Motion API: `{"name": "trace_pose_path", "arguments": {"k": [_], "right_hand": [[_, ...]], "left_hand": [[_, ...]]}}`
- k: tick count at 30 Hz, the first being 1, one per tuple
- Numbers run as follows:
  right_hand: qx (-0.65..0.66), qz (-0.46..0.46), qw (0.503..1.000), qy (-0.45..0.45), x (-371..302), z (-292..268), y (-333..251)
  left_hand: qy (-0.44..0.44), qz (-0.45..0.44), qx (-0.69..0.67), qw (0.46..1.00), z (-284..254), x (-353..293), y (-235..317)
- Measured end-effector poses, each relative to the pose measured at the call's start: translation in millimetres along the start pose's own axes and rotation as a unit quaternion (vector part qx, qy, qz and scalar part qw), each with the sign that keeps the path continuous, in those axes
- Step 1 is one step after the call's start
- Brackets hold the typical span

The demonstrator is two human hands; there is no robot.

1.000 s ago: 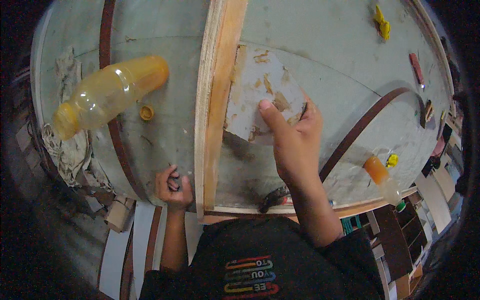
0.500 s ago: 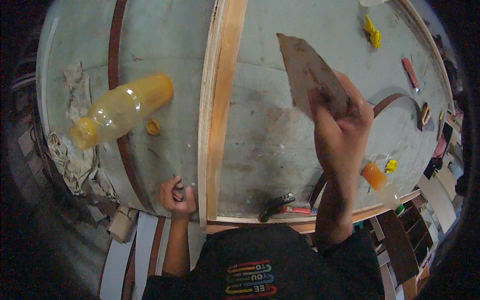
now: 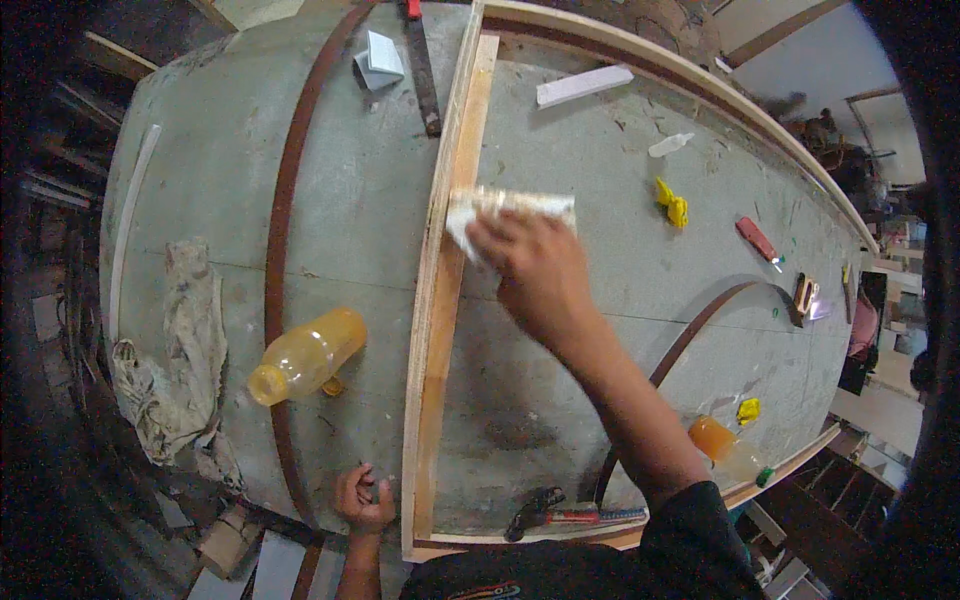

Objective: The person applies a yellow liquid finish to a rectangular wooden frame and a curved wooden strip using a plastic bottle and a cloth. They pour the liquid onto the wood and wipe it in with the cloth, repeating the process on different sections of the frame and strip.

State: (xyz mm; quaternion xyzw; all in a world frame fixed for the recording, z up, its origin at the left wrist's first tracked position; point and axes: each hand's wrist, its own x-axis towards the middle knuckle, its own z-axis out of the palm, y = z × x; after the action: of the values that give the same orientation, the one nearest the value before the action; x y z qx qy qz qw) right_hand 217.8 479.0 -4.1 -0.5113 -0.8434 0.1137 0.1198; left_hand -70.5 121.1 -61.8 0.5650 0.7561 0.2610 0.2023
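Note:
My right hand (image 3: 535, 265), partly smeared by motion, has its fingers bent over a white flat piece (image 3: 560, 208) with a brownish upper edge. This piece meets the wooden strip (image 3: 455, 240) that crosses the worktable; I cannot tell its material. My left hand (image 3: 365, 497) rests palm up near the table's front edge, left of the strip, its fingers loosely curled, the thumb apart and nothing visible in it. Beyond it lies a yellowish plastic bottle (image 3: 310, 355) on its side, with a yellow cap (image 3: 333, 386) beside it.
A crumpled cloth (image 3: 190, 330) lies at left. Along the front edge are a hammer (image 3: 535, 512) and an orange-and-clear bottle (image 3: 715, 440). A red-handled cutter (image 3: 757, 238), yellow scraps (image 3: 672, 204), a curved brown strip (image 3: 700, 325) and a saw-like blade (image 3: 424, 85) lie around.
My right hand has gone from raised, holding a brown pointed flat piece, down and left to the wooden strip. A white face now shows under its fingers. The view has shifted; my left hand stays curled.

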Motion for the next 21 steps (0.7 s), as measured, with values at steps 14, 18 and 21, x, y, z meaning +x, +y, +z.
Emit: {"name": "trace_pose_path", "arguments": {"k": [14, 18, 21], "right_hand": [[-0.020, 0.029, 0.990, 0.136, 65.2, 13.9, 34.4], [-0.042, 0.053, 0.990, 0.127, 126.6, 2.5, 74.9], [-0.058, 0.077, 0.985, 0.142, 160.1, -0.5, 95.8]], "left_hand": [[-0.008, 0.041, 0.002, 0.999, -5.6, 19.9, 16.4], [-0.002, 0.020, -0.034, 0.999, -0.5, 14.8, 9.9], [0.008, 0.029, -0.034, 0.999, 2.2, 11.9, 4.2]]}}
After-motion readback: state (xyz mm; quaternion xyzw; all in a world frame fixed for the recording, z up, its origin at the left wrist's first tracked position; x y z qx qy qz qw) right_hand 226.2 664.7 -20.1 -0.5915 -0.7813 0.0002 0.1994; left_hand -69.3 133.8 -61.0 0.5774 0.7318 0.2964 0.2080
